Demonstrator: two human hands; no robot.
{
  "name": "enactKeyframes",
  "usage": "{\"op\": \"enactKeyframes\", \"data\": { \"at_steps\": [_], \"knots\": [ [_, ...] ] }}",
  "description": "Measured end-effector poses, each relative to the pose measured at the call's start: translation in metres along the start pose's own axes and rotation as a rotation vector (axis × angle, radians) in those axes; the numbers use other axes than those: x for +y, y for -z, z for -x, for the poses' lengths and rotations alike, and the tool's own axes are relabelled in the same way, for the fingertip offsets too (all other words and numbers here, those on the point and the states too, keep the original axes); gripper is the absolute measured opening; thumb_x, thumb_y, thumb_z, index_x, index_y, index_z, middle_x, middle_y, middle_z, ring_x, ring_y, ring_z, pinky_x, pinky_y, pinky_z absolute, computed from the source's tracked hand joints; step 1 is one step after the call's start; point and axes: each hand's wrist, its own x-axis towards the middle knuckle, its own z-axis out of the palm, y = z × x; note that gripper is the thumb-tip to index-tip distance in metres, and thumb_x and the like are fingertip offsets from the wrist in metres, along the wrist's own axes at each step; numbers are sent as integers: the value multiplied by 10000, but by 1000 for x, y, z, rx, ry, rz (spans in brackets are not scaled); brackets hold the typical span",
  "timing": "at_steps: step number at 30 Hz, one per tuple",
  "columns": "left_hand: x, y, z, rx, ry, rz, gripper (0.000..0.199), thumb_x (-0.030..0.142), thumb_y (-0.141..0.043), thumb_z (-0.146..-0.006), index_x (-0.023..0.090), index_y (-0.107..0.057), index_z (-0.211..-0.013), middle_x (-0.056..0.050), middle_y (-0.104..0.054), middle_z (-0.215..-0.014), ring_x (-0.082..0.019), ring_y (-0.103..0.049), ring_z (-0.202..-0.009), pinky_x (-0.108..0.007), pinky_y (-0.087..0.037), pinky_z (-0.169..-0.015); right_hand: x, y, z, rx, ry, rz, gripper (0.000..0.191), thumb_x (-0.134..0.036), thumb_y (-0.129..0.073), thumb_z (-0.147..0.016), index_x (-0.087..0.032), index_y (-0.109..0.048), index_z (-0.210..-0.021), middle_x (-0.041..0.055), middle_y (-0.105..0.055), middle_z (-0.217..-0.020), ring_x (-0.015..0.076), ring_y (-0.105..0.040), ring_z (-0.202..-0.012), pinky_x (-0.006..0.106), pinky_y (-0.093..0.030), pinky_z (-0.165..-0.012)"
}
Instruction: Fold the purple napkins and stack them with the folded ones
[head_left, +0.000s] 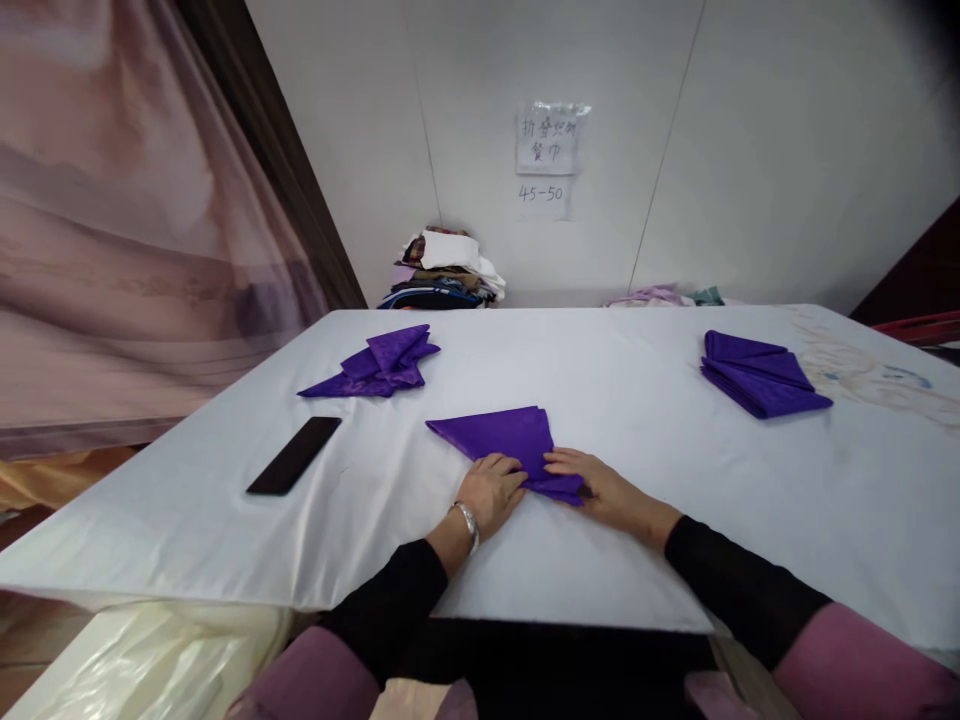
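A purple cloth napkin [499, 432], folded into a rough triangle, lies in the middle of the white-covered table. My left hand [491, 490], with a silver bracelet at the wrist, presses its curled fingers on the lower edge of the cloth. At the lower right corner, my right hand [600, 487] grips a narrow folded part between thumb and fingers; the thumb is mostly hidden. To the upper left rests a napkin folded into several points [382, 362]. Another purple napkin, folded into a flatter layered shape [765, 375], lies at the right.
A dark flat phone-like slab [295, 456] lies left of my hands on the white tablecloth [600, 400]. Behind the table's far edge are a stack of folded cloths [442, 272] and more fabric [660, 296]. A pink curtain [150, 250] hangs at the left.
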Motion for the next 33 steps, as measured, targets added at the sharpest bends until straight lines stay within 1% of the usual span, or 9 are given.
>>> {"op": "enactKeyframes", "data": {
  "at_steps": [3,8,12,16,18,20,23,28,33],
  "knots": [
    [1,2,3,13,-18,15,265,291,-511,-832,210,-610,-1065,-52,-615,-1080,-215,-499,-1005,-391,-398,-886,3,-5,-2,9,-41,-100,245,-296,-521,-850,-235,-603,-1073,56,-552,-1247,210,-392,-1242,457,-341,-1018],
    [9,2,6,41,-21,47,402,405,-565,-786,197,-549,-1129,-67,-598,-1117,-240,-495,-1039,-417,-388,-908,2,-7,3,63,-66,-141,276,-316,-510,-855,-238,-576,-1111,54,-617,-1150,216,-457,-1190,465,-371,-991],
    [23,-4,6,57,-2,104,285,310,-540,-805,195,-569,-1064,-63,-612,-1083,-218,-524,-1019,-387,-408,-904,-9,-5,11,22,9,8,284,-233,-491,-850,-265,-552,-1126,44,-634,-1119,223,-504,-1134,487,-338,-993],
    [38,-10,9,52,-38,211,248,226,-540,-779,192,-583,-1021,-54,-632,-1053,-204,-551,-995,-358,-420,-904,-29,0,19,-28,44,65,314,-173,-425,-862,-274,-531,-1140,29,-658,-1039,184,-595,-951,479,-275,-1035],
    [43,-10,12,60,-32,279,260,220,-529,-783,192,-580,-1037,-49,-646,-1023,-192,-572,-957,-343,-433,-889,-40,3,19,-47,-9,48,246,-202,-413,-874,-257,-568,-1058,30,-667,-950,179,-602,-870,429,-365,-966],
    [47,-8,15,76,27,342,284,225,-537,-779,190,-578,-1059,-43,-663,-971,-184,-593,-899,-327,-455,-847,-48,6,15,-61,-101,2,191,-265,-408,-886,-228,-595,-901,34,-653,-831,176,-590,-768,348,-462,-785],
    [51,-4,20,93,170,451,264,243,-556,-771,216,-591,-1031,-13,-673,-887,-172,-610,-815,-297,-480,-758,-53,9,-2,-58,-214,-86,261,-342,-411,-888,-205,-551,-715,6,-579,-654,146,-522,-609,270,-434,-581],
    [49,-6,20,154,463,688,305,273,-541,-790,229,-520,-1092,27,-660,-779,-140,-605,-659,-275,-497,-631,-50,9,-53,-55,-297,-236,253,-370,-479,-838,-196,-504,-656,-33,-496,-598,114,-442,-561,235,-364,-515],
    [37,-13,12,349,542,920,571,147,-510,-793,244,-274,-1303,-44,-588,-1169,-174,-577,-1016,-359,-488,-851,-36,-1,-104,-64,-355,-272,234,-356,-513,-787,-183,-485,-631,-51,-464,-576,95,-406,-533,224,-329,-498]
  ]
}}
